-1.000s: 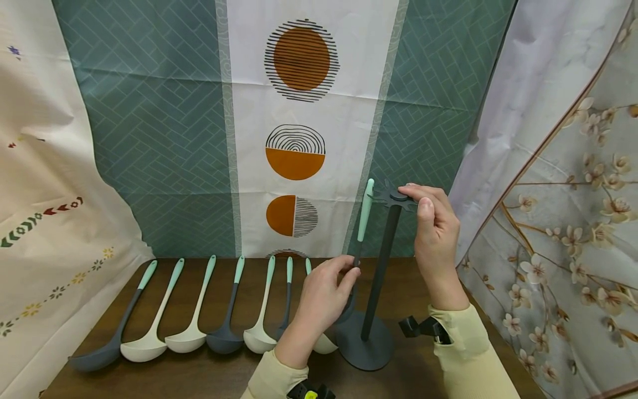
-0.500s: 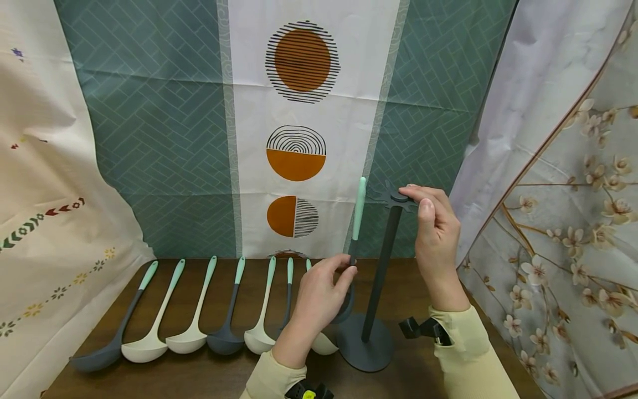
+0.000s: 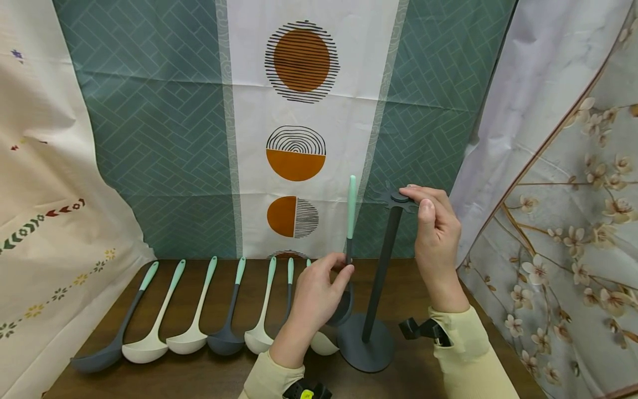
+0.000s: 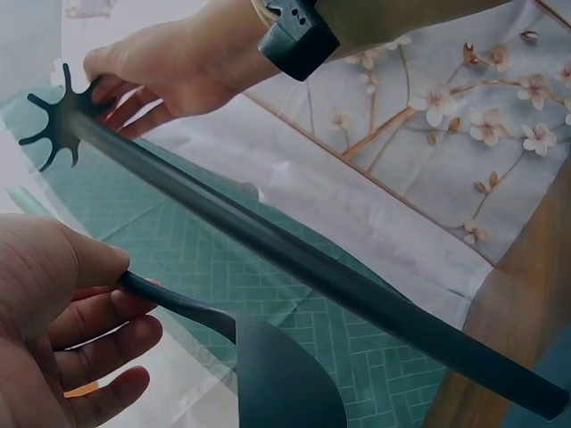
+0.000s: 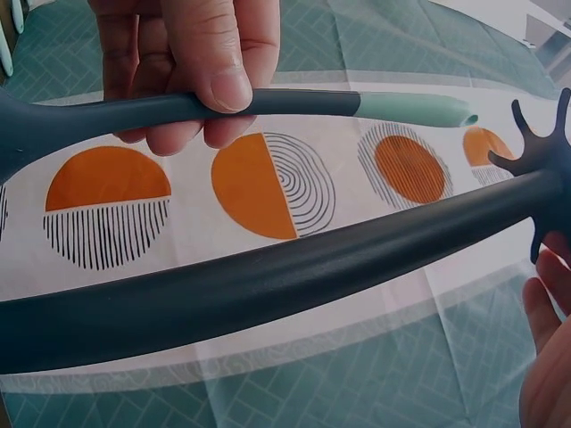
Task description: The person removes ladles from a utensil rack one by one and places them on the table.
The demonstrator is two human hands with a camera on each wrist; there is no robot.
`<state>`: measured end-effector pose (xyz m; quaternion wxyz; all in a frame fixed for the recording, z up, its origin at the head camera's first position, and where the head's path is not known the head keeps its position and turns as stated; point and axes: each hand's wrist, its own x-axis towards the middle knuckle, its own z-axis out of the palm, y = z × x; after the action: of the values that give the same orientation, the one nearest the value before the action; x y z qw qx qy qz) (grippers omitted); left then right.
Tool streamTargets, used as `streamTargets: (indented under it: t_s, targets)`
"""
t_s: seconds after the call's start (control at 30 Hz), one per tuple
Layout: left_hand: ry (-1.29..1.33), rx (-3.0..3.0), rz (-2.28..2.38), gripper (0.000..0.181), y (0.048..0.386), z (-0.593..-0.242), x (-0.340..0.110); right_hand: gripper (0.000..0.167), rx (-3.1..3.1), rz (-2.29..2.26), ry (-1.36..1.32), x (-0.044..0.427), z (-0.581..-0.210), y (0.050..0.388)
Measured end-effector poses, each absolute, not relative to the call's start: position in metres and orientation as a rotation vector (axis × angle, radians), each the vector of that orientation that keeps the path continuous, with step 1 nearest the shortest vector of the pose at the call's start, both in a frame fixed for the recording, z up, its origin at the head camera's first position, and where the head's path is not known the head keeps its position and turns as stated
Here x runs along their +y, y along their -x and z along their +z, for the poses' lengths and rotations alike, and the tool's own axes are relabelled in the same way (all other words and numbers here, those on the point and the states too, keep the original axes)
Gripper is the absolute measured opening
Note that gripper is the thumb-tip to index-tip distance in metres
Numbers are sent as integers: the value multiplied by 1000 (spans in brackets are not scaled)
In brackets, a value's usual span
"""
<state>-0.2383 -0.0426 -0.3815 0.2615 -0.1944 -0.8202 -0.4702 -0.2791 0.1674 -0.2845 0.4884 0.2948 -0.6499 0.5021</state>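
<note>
In the head view my left hand (image 3: 319, 288) pinches the dark grey shaft of a ladle (image 3: 351, 213) between thumb and fingers. The ladle stands nearly upright, mint handle up, its bowl partly hidden behind the hand. Just right of it rises a dark utensil stand (image 3: 382, 277) with a round base and a ring of hooks on top; ladle and hooks are apart. My right hand (image 3: 438, 244) holds the stand's hooked top at its right side. The left wrist view shows the ladle's bowl (image 4: 285, 374) below the left hand (image 4: 53, 312) and curled right fingers at the hooks.
Several ladles lie in a row on the brown table (image 3: 189, 377), some with cream bowls (image 3: 144, 350), some dark grey (image 3: 226, 341), all with mint handles. One cream ladle (image 3: 324, 344) is partly behind the left forearm. Patterned cloths hang behind and at both sides.
The left hand has moved a little left with the ladle, so the mint handle's tip has left the stand's hooks. The right hand and stand have stayed in place.
</note>
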Motion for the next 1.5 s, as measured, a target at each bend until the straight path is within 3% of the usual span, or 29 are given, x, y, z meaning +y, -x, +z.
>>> streamTargets:
  t_s: [0.9, 1.5]
  targets:
    - [476, -2259, -1252, 9, 246, -389, -43, 41, -1540, 1152, -639, 171, -286, 273]
    - [459, -2279, -1214, 12, 250, -395, -39, 39, -1509, 972, -485, 162, -276, 248]
